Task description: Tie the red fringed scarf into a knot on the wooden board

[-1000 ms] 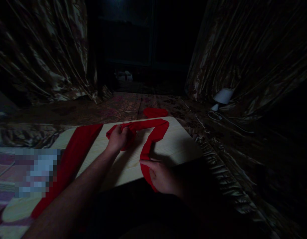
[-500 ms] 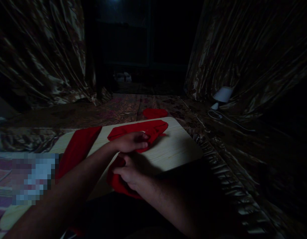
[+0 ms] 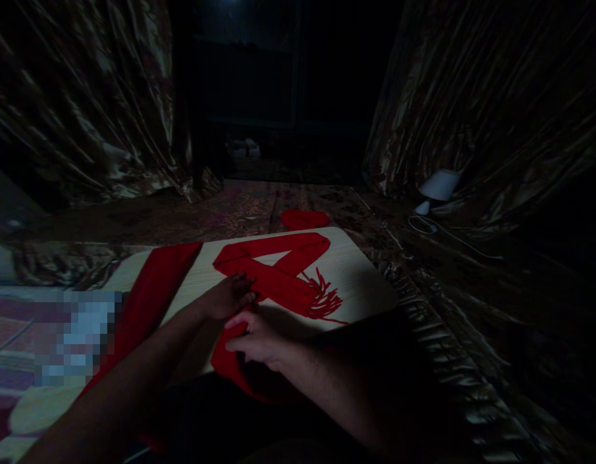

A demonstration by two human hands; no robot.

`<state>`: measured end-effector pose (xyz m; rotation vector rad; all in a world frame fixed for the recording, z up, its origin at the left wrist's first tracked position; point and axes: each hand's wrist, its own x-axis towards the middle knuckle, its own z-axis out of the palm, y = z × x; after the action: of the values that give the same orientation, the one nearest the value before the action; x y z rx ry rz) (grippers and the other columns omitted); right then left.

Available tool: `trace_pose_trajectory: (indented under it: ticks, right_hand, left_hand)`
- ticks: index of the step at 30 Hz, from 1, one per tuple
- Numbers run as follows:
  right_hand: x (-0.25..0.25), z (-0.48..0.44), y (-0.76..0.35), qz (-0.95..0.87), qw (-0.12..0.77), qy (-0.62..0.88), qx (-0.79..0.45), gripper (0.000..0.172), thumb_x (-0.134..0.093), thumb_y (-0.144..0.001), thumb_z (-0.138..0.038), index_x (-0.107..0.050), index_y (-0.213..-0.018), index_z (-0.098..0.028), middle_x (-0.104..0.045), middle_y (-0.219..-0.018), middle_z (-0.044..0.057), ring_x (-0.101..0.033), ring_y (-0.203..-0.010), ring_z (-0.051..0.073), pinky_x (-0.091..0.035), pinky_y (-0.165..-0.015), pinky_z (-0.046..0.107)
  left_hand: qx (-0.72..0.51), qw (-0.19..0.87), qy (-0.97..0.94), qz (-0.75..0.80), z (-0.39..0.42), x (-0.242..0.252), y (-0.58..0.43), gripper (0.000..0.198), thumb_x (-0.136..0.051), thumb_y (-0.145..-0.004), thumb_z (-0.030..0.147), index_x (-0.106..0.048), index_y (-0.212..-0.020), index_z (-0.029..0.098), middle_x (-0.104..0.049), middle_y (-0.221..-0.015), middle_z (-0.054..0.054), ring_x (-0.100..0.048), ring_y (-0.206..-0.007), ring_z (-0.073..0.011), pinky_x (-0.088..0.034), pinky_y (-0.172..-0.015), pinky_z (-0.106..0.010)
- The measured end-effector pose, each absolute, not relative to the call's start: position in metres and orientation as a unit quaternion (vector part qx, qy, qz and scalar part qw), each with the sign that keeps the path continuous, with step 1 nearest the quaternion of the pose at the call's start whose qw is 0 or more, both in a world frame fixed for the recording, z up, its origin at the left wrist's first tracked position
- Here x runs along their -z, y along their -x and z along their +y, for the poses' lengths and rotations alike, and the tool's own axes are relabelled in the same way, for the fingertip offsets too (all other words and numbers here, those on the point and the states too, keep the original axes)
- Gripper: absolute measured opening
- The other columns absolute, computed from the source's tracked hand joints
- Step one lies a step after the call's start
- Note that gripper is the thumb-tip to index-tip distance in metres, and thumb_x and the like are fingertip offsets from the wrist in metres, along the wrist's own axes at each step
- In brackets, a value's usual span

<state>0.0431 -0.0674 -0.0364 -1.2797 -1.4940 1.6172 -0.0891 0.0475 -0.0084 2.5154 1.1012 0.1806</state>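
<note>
A red knitted scarf [image 3: 283,285] lies in crossing bands on a small pale wooden table [image 3: 360,283], its fringed end spread toward the right. My left hand [image 3: 227,298] rests at the near left edge of the bands, fingers apart, fingertips on the red cloth. Just below it, my right hand [image 3: 256,338] pinches a length of the scarf between thumb and fingers. That length hangs in a loop over the table's near edge into the shadow. Another red strip [image 3: 155,290] crosses the table's left part; whether it joins the scarf cannot be seen.
Beyond the table's far edge sits a folded red cloth [image 3: 305,219]. A small white lamp [image 3: 441,185] with a cable stands on the right on the dark patterned cover [image 3: 249,206]. Curtains [image 3: 118,103] hang at both sides. Striped fabric [image 3: 12,322] lies at the left.
My left hand has moved left and nearer, off the scarf's end, and its fingers have spread. The fringe now lies uncovered on the table. My right hand still grips its length of scarf.
</note>
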Motion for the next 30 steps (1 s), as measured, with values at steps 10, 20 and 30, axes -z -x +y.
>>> trace_pose_trajectory:
  ticks: [10,20,30]
  right_hand:
    - [-0.025,0.031,-0.179,-0.686,0.225,0.691,-0.047,0.028,-0.048,-0.094,-0.021,-0.072,-0.109,-0.020,-0.075,-0.109,0.010,-0.069,-0.100,0.020,-0.047,-0.085,0.027]
    - [0.007,0.100,-0.240,-0.695,0.048,0.717,-0.006,0.038,-0.046,-0.100,-0.036,-0.073,-0.113,-0.012,-0.072,-0.114,0.019,-0.065,-0.109,0.023,-0.044,-0.094,0.030]
    - [0.038,0.124,-0.273,-0.783,0.043,0.621,0.022,0.044,-0.044,-0.103,-0.038,-0.058,-0.132,-0.008,-0.063,-0.128,0.019,-0.056,-0.120,0.024,-0.036,-0.106,0.031]
  left_hand:
    - [-0.214,0.108,-0.822,0.517,0.058,0.005,0.085,0.043,-0.041,-0.093,0.044,-0.071,-0.115,0.022,-0.073,-0.114,-0.011,-0.066,-0.104,-0.0279,-0.048,-0.090,-0.036]
    - [-0.132,0.002,-0.839,0.528,0.107,0.023,0.074,0.040,-0.041,-0.092,0.040,-0.069,-0.109,0.017,-0.070,-0.113,-0.017,-0.064,-0.104,-0.0314,-0.045,-0.093,-0.039]
    - [-0.087,-0.008,-0.801,0.593,0.143,0.044,0.080,0.049,-0.038,-0.092,0.044,-0.062,-0.121,0.012,-0.064,-0.126,-0.021,-0.056,-0.118,-0.0356,-0.038,-0.103,-0.045]
